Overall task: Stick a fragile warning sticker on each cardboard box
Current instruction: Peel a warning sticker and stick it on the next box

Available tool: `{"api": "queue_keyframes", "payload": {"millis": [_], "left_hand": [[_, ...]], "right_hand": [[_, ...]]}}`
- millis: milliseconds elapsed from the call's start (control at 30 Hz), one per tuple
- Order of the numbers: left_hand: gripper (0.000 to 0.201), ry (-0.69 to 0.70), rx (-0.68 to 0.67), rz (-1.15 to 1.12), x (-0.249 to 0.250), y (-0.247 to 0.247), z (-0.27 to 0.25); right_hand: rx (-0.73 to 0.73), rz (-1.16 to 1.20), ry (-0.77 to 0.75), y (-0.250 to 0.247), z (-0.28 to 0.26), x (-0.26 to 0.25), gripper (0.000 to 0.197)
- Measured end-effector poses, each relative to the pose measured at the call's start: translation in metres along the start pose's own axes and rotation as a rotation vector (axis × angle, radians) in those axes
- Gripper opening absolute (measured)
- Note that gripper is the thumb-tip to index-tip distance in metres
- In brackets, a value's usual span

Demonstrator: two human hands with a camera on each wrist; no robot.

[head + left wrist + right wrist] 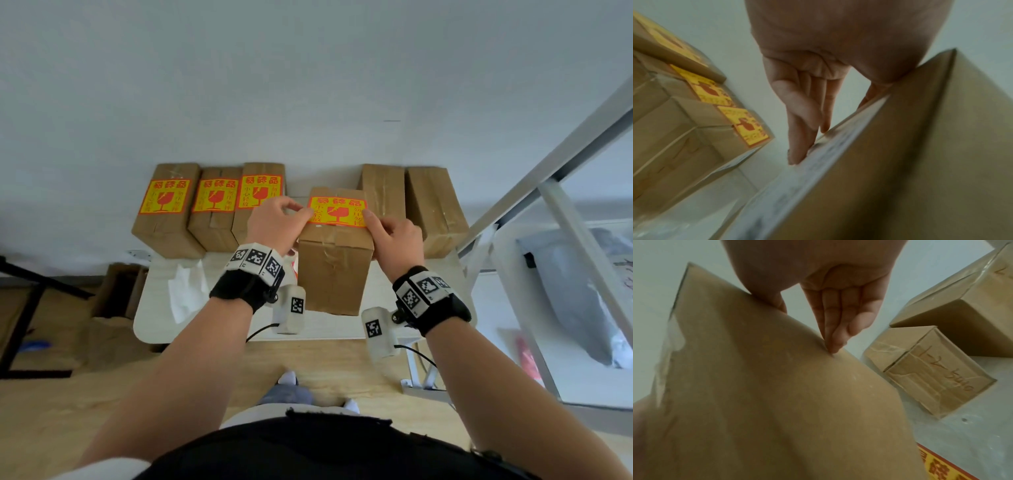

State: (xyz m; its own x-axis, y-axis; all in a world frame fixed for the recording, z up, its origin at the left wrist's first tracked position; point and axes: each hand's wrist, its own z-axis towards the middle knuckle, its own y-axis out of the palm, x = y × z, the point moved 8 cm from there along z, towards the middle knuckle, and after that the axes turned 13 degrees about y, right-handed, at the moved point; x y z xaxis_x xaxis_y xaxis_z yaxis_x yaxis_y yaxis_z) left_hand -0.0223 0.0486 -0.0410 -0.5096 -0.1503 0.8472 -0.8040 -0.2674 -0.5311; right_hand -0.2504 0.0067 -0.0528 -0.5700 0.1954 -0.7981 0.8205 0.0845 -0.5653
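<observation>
The left hand (274, 219) and right hand (397, 236), fingers straight, press the sticker (337, 211) flat on top of the middle box (334, 270), upright on the bench (154, 301). Three stickered boxes (212, 209) stand left, two bare boxes (411, 202) right.

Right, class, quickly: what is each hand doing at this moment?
Left hand: fingers straight, pressing the sticker's left edge onto the middle box.
Right hand: fingers straight, pressing the sticker's right edge; holding nothing.

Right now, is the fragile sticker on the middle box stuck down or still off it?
On it: the sticker lies flat on the middle box, left hand and right hand touching its ends. Full adhesion: cannot tell.
</observation>
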Motion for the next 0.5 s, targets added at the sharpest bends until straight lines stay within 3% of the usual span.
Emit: {"api": "queue_keyframes", "payload": {"millis": [167, 333, 500], "left_hand": [[0.028, 0.057, 0.057, 0.035, 0.007, -0.015, 0.027], [0.044, 0.035, 0.013, -0.112, -0.030, 0.005, 0.052], [0.066, 0.070, -0.087, -0.018, -0.058, 0.021, 0.065]], "right_hand": [[-0.052, 0.038, -0.014, 0.020, 0.018, -0.023, 0.045], [-0.173, 0.070, 0.016, 0.054, 0.032, -0.025, 0.019], [-0.251, 0.084, 0.087, 0.093, 0.044, -0.014, 0.026]]}}
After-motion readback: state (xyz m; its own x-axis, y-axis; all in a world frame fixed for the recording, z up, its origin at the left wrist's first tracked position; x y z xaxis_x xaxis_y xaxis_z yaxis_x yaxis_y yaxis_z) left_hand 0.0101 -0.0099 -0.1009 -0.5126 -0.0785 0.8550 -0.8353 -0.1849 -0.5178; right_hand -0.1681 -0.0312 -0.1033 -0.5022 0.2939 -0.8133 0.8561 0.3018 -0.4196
